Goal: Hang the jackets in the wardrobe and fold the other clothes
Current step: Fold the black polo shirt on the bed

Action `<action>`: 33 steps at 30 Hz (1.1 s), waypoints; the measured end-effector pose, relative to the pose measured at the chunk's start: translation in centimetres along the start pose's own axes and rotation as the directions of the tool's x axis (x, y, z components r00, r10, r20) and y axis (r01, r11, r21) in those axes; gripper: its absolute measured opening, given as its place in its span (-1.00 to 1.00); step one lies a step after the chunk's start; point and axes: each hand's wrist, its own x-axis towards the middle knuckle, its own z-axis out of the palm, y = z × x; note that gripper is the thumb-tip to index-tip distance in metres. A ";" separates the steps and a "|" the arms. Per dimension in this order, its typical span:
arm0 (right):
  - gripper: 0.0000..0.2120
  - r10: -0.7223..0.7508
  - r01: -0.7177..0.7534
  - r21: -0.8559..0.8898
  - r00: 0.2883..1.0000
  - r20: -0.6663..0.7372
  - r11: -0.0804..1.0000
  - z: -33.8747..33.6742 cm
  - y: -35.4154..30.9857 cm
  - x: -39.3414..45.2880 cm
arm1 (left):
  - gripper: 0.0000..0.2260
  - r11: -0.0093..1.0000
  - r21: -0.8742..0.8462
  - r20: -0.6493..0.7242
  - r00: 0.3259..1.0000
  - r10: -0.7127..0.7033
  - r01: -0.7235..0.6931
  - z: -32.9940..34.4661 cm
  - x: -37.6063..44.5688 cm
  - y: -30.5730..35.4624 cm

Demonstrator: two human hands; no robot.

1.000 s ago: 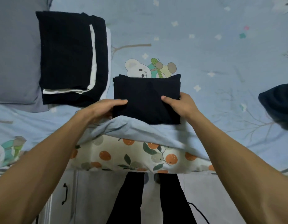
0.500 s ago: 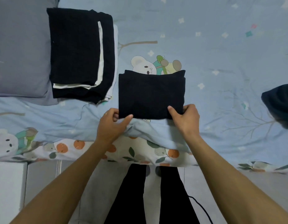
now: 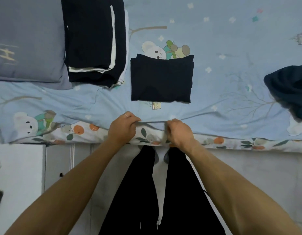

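Observation:
A folded black garment (image 3: pixel 161 79) lies flat on the light blue bedsheet (image 3: pixel 214 48), with neither hand on it. A stack of folded black and white clothes (image 3: pixel 94 39) sits to its left. A dark navy garment (image 3: pixel 289 89) lies unfolded at the right edge. My left hand (image 3: pixel 124 127) and my right hand (image 3: pixel 178 131) are at the bed's near edge, below the folded garment. Each pinches the edge of the bedsheet with curled fingers.
A grey pillow (image 3: pixel 26 39) lies at the far left of the bed. An orange-print layer (image 3: pixel 82 131) shows under the sheet's edge. A white cabinet (image 3: pixel 18 175) stands at the lower left. My black trousers (image 3: pixel 160 192) and the floor are below.
Both hands let go of the folded black garment and drew back to the bed's edge, where they now pinch the sheet. The raised fold of sheet has flattened.

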 end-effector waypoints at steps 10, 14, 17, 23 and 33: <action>-0.82 0.013 0.007 0.108 0.983 -0.185 0.994 -4.4 0.6 1.8 | -0.84 0.984 0.072 -0.009 0.986 -0.164 0.164 -0.3 4.7 0.1; -0.79 -0.050 0.086 0.065 0.904 -0.424 0.994 -6.6 1.2 5.7 | -0.75 0.977 0.164 -0.107 0.983 0.152 -0.133 0.7 9.7 1.2; -0.59 -0.157 0.152 -0.053 0.842 -0.515 0.987 -7.4 1.1 9.7 | -0.58 0.906 0.312 -0.073 0.944 0.322 -0.285 2.5 14.4 1.7; -0.40 -0.215 0.098 -0.296 0.894 -0.393 0.950 -5.4 4.1 15.4 | -0.42 0.909 0.408 -0.040 0.993 0.113 -0.087 5.5 20.0 -2.5; -0.21 0.330 -0.082 0.436 0.781 -0.531 0.896 -4.8 4.2 13.1 | -0.31 0.846 0.457 0.183 0.960 0.213 -0.275 1.4 23.6 0.6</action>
